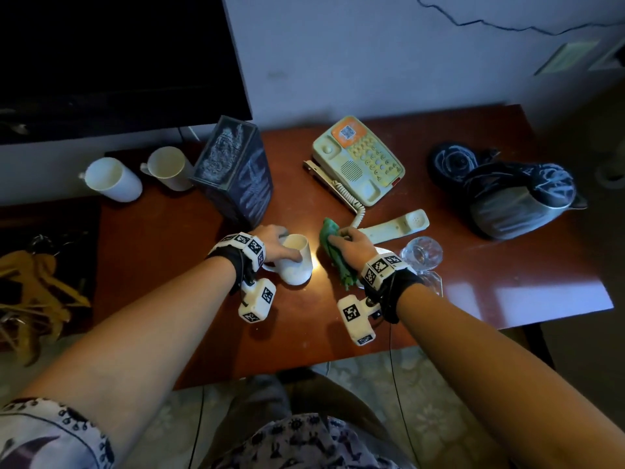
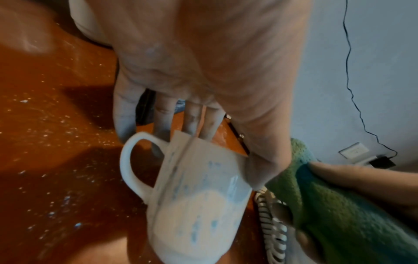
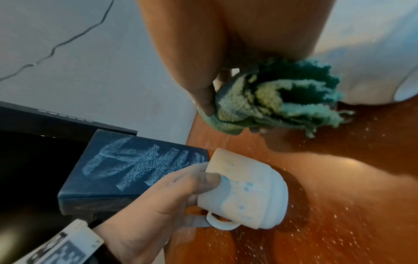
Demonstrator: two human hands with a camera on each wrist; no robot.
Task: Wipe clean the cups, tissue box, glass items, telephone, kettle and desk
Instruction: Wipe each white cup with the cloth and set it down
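White mug (image 1: 297,262) tilted in my left hand (image 1: 275,242), green cloth (image 1: 333,255) bunched in my right hand (image 1: 351,245) (tabletop (image 1: 473,265) dusty); I should wipe inside first, gripping firmly.

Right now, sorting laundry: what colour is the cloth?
Green cloth, clearest in the right wrist view.

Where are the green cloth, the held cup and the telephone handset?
green cloth (image 1: 333,247): head view, on the bunched middle.
held cup (image 1: 299,262): head view, on its white side.
telephone handset (image 1: 395,226): head view, on its long middle bar.
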